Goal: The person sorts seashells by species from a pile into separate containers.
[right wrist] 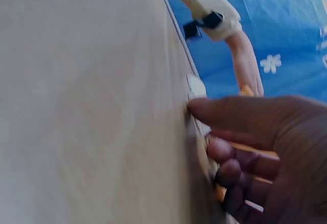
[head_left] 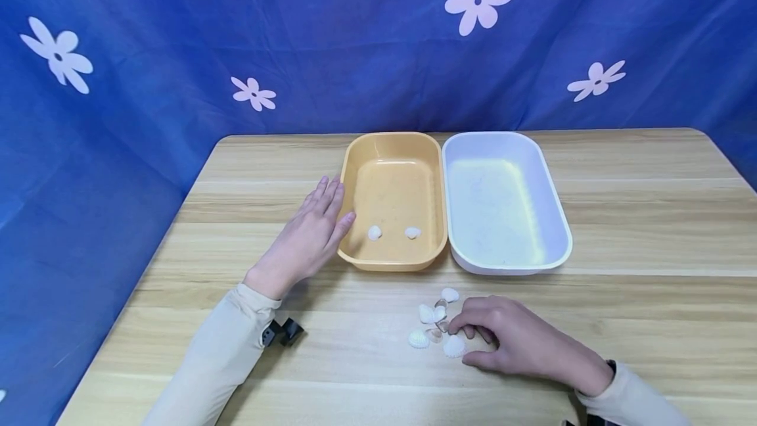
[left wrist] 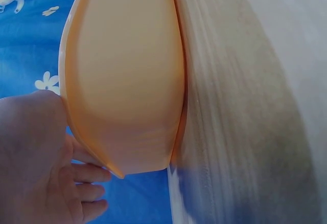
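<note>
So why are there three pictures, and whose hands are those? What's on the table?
There's no machine working here: these are one person's bare hands. The biggest picture is taken from the person's head, looking down. The other two are taken from the wrists: the left one sees the side of the orange tray up close, and the right one looks along the table at the shells.

The orange tray has two white shells inside. Next to it is a white tray with no shells in view. Nearer the person lies a small group of loose shells, white and brownish.

The left hand rests against the orange tray's edge. The right hand is at the loose shells, but I can't tell whether it's pinching one.
</note>
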